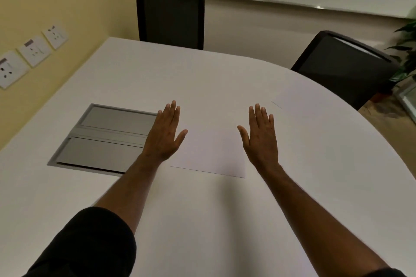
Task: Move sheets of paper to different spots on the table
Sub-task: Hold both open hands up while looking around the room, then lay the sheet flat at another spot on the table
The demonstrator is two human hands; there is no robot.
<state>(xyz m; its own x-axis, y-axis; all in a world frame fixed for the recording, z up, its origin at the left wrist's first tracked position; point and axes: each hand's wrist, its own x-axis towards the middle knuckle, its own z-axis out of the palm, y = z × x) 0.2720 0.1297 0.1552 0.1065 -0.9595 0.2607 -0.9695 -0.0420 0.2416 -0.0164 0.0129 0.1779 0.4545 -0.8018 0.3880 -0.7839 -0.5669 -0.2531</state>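
Observation:
A white sheet of paper [212, 153] lies flat on the white table [202, 220], in the middle of the view. My left hand [165, 134] is stretched out flat over the sheet's left edge, fingers together, thumb apart, holding nothing. My right hand [261, 136] is stretched out flat at the sheet's right edge, also holding nothing. I cannot tell whether the palms touch the surface. A second white sheet [299, 102] lies farther right, near the table's curved edge, faint against the tabletop.
A grey metal cable hatch [101, 139] is set into the table left of my left hand. Two black chairs [171, 18] [344, 67] stand at the far edge. Wall sockets [31, 51] line the yellow wall at left; a plant [407, 47] is at right.

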